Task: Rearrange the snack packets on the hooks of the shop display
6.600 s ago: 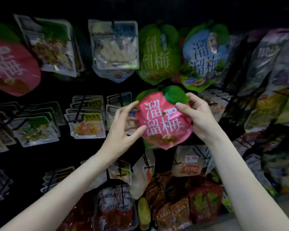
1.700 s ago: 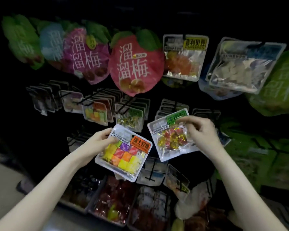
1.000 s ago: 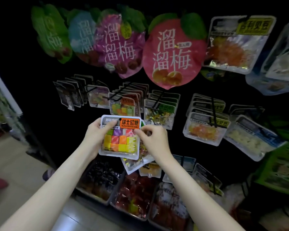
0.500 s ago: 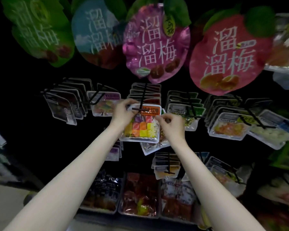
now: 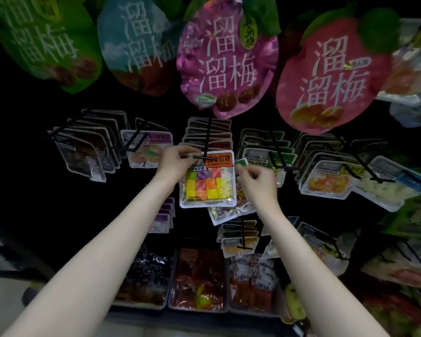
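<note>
The square, shiny plastic candy packet (image 5: 208, 181) with bright soft cubes hangs upright at the black hook (image 5: 206, 142) tip. The left hand (image 5: 176, 160) pinches its top. Right of it, the right hand (image 5: 257, 182) grips a crinkly clear packet (image 5: 229, 210).

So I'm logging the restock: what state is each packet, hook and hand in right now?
Cube-candy packet: top edge at the hook's tip, held by the left hand.
Hook: tip at the packet's top; whether it is through the hole, cannot tell.
Green-label packet: held behind the cube-candy packet, off any hook.
Left hand: pinching the cube-candy packet's top.
Right hand: gripping the green-label packet.
</note>
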Demonstrator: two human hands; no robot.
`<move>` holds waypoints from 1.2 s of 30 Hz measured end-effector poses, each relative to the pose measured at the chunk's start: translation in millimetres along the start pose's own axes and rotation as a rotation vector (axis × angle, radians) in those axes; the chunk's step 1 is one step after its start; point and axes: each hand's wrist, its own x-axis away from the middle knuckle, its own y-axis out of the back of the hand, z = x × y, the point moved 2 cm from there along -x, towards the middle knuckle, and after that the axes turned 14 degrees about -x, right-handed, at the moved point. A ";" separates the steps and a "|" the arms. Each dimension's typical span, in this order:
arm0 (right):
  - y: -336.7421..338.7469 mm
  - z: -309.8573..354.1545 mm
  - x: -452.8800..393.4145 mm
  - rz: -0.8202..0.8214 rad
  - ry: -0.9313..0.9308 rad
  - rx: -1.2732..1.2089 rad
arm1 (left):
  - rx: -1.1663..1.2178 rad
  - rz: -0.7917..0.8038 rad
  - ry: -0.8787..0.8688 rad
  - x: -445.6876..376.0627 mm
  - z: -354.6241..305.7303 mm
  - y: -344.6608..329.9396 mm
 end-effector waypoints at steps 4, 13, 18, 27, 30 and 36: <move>26.7 -0.9 5.4 -0.050 0.028 0.136 | -0.144 -0.189 -0.029 6.0 -3.9 -11.2; 57.9 -11.0 34.7 -0.012 0.173 0.125 | -0.340 -0.459 -0.103 45.8 14.0 -23.3; 70.4 -23.1 41.9 -0.036 0.021 0.010 | -0.418 -0.514 -0.301 74.6 26.4 -31.9; 90.0 -13.7 16.9 -0.192 0.032 -0.203 | -0.480 -0.174 -0.631 76.8 -10.1 -76.0; 86.0 -20.7 7.2 -0.192 0.019 -0.170 | -0.569 -0.081 -0.729 67.1 -28.2 -88.9; 83.1 -24.9 1.6 -0.143 -0.024 -0.161 | -0.702 -0.014 -0.843 61.2 -45.3 -110.0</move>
